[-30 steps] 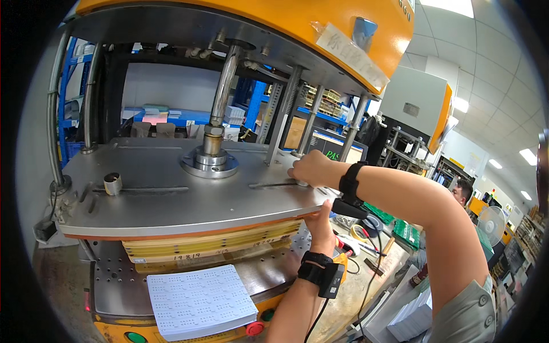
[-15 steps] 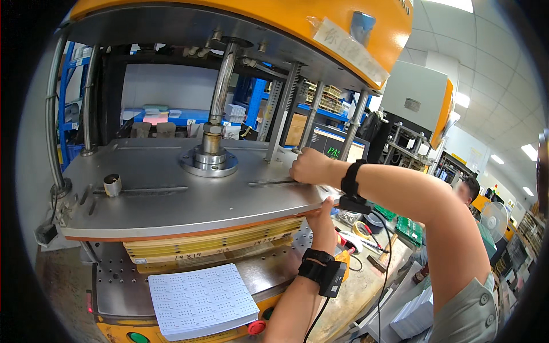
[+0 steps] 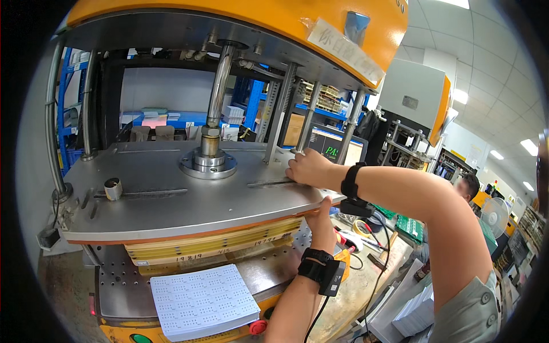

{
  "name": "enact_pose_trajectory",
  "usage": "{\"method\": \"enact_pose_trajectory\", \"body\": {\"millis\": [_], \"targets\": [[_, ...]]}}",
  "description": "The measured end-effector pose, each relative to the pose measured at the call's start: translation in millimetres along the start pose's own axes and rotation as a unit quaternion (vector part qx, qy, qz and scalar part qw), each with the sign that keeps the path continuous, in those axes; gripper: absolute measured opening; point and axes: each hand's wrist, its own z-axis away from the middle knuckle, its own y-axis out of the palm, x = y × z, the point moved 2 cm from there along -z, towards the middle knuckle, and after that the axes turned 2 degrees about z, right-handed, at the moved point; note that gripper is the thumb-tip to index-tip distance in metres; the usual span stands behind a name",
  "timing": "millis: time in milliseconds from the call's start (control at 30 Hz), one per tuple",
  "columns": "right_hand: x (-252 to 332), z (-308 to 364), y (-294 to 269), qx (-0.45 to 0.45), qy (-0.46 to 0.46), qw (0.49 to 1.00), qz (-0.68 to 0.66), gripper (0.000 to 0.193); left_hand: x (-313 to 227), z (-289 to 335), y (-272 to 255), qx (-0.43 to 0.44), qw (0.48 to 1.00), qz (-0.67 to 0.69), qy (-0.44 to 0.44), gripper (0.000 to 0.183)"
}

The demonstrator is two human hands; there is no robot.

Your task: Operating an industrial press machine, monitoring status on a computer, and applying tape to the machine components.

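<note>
A thick grey metal press plate (image 3: pixel 171 208) spans the middle, fixed to a shiny central ram (image 3: pixel 220 94). On its right end, past a long slot, my right hand (image 3: pixel 310 168) rests with curled fingers; whatever they hold is hidden. My left hand (image 3: pixel 321 220) comes up beneath the plate's right front edge. Its thumb shows against that edge, while the fingers are out of sight below. Under the plate sits a yellow layered die block (image 3: pixel 214 250) with handwritten marks. A stack of printed white sheets (image 3: pixel 203 300) lies in front of it on the perforated lower bed.
A short metal cylinder (image 3: pixel 113 188) stands on the plate's left side. Steel guide posts (image 3: pixel 55 120) rise near its corners. Right of the press, a worktable (image 3: pixel 357 291) carries tape, tools and green boards. A red button (image 3: pixel 258 326) is at the front; a person (image 3: pixel 468 187) is farther back.
The view has shifted slightly. My right hand has barely moved on the plate, and my left hand stays at the plate's edge.
</note>
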Motion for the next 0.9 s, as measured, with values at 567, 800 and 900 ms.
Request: {"method": "enact_pose_trajectory", "body": {"millis": [567,800,900], "targets": [[-5,-5,-8,0.127,-0.016,0.989,-0.067,0.012,2,-6,-3,0.078,0.997,-0.004,0.005,0.060],[-10,-24,-11,0.261,-0.067,0.961,-0.061,0.011,4,-9,-9,0.064,0.998,-0.027,0.004,0.046],[-13,-22,-20,0.265,-0.061,0.960,-0.072,0.013,-2,-3,5,0.058,0.997,0.008,0.041,0.032]]}}
